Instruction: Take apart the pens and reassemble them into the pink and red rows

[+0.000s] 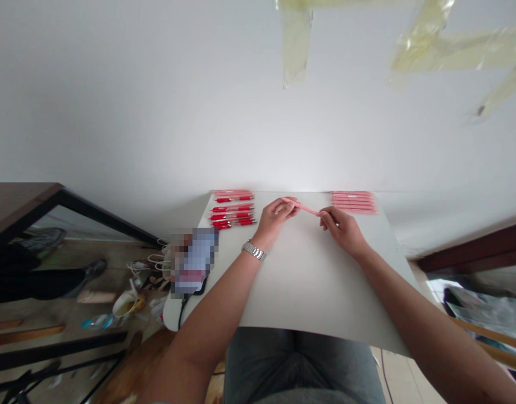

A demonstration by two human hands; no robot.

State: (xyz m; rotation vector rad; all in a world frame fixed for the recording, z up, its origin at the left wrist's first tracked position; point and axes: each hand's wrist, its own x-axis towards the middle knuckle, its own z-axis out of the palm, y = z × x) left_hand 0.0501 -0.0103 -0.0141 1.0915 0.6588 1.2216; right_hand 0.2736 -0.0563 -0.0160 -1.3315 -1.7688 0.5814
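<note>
Far left, floor: a leg in dark trousers and a dark shoe point(95, 269) stand beyond the counter, with a cream-coloured cup point(125, 306) lying among small items nearby. It cannot be told whether the leg is seen directly or in glass.
Counter edge, left: white cords point(156, 261) and a pixelated flat object point(194, 261), probably a phone, lie at the edge, with a black cable point(182, 314) trailing down from it. This placement appears to keep them out of the working area.
Red pens: a group of red pens point(232, 210) lies side by side near the far edge of the white counter point(308, 286). The parallel layout appears to keep each pen separate and easy to reach.
Left hand: the left hand point(277, 220), with a metal-link wristwatch point(253, 250) on the wrist, holds one end of a pink pen point(302, 207).
Left fingers: the fingers point(283, 209) are curled together, clamped on the pen.
Right hand: the right hand point(341, 231) holds the other end.
Right fingers: the fingers point(327, 220) are pinched together on the pen.
Held item: the pink pen spans the gap above mid-counter. Two-ended support appears to keep it steady, clear of both rows.
Pink pens: a row of pink pens point(354, 202) lies parallel near the far right edge, apart from the red group.
</note>
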